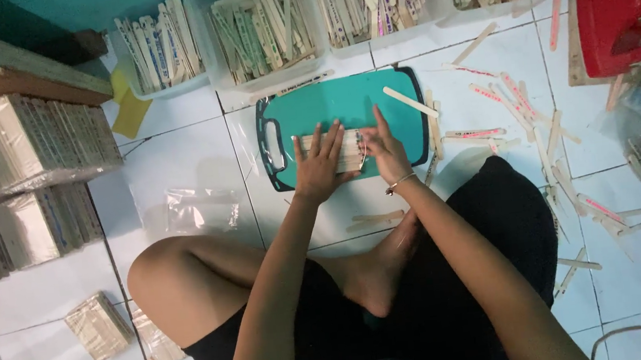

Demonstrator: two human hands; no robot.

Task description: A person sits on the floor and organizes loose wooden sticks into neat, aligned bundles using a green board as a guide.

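- Nearest the camera, the person sits cross-legged on the white tiled floor [175, 152], both forearms reaching toward 12 o'clock.
- At 7 o'clock by the knee lie finished bundles of sticks [98, 325], already gathered and apparently wrapped; that part of the work looks done.
- The left hand [321, 164] lies flat, fingers spread wide, pressing down on a stack of wooden sticks [351, 151]; it grips nothing, only holds the stack level.
- The right hand [386, 152] rests at the stack's 3 o'clock end, fingers closed against it, seemingly squaring the ends or holding a thin band there; which one cannot be told.
- The stack sits in the middle of a teal cutting board [328, 104], lying across it from 9 to 3 o'clock. It appears gathered but not yet bundled.
- A clear plastic bag [201, 209] lies at 9 o'clock of the board.
- Loose sticks [524, 115] are scattered from 2 to 4 o'clock, so plenty seems left.
- Farthest, at 12 o'clock, clear bins [265, 31] hold more sticks; wrapped blocks [34, 138] stand at 10 o'clock.
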